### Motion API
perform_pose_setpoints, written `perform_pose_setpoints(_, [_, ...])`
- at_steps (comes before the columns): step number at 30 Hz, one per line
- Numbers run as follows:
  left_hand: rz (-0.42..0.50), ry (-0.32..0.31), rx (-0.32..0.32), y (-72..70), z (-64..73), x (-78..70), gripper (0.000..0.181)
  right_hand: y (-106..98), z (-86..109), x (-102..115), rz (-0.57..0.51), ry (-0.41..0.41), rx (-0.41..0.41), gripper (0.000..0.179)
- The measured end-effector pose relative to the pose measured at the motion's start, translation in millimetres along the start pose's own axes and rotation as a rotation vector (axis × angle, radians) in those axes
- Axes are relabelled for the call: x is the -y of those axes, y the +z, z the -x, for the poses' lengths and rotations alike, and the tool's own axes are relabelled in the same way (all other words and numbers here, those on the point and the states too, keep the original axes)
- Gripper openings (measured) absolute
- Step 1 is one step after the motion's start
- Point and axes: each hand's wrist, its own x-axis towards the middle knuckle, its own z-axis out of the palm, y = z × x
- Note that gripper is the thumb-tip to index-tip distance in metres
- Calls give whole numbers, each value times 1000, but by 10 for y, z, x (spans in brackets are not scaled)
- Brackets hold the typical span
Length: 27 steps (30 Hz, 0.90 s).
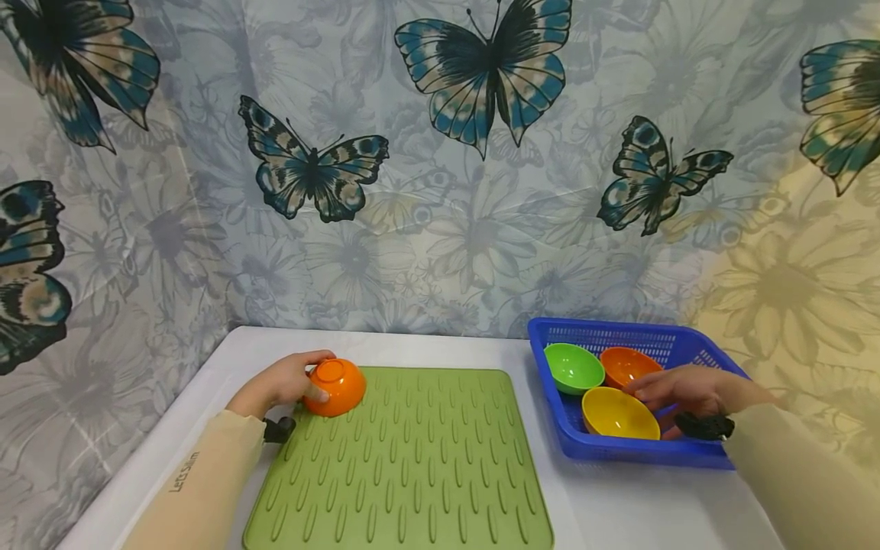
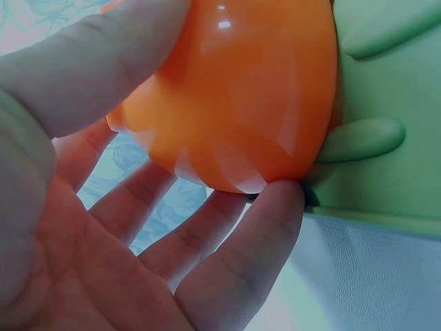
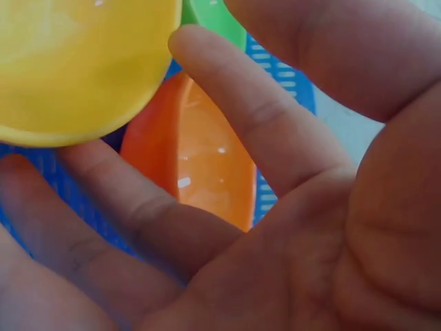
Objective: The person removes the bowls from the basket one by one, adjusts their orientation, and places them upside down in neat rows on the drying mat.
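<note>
An orange bowl (image 1: 338,388) is upside down at the far left corner of the green mat (image 1: 412,458). My left hand (image 1: 292,380) grips it, thumb on the near side and fingers around the other side; its rim meets the mat in the left wrist view (image 2: 241,96). Over the right side of the blue basket (image 1: 571,441), my right hand (image 1: 708,388) has its fingers spread beside a yellow bowl (image 1: 619,414), fingertips right at its rim. Behind that bowl in the basket sit a green bowl (image 1: 574,369) and another orange bowl (image 1: 627,367), all with their insides facing up.
The mat has raised oval ridges and lies on a white table (image 1: 481,351), left of the basket. A butterfly-patterned cloth (image 1: 447,252) hangs behind the table and along its left side.
</note>
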Motion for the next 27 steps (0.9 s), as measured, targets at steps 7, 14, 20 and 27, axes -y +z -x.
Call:
perform_pose_setpoints(7, [9, -7, 5, 7, 7, -4, 88, 26, -83, 9, 86, 22, 6, 40])
perform_pose_setpoints(14, [32, -4, 4, 14, 5, 3, 87, 18, -107, 18, 220, 1, -10, 39])
perform_pose_setpoints(20, [31, -6, 4, 18, -16, 29, 87, 0, -61, 4, 177, -12, -8, 44])
perform_pose_setpoints(27, [30, -3, 5, 15, -2, 31, 88, -19, 23, 46, 150, -58, 33, 49])
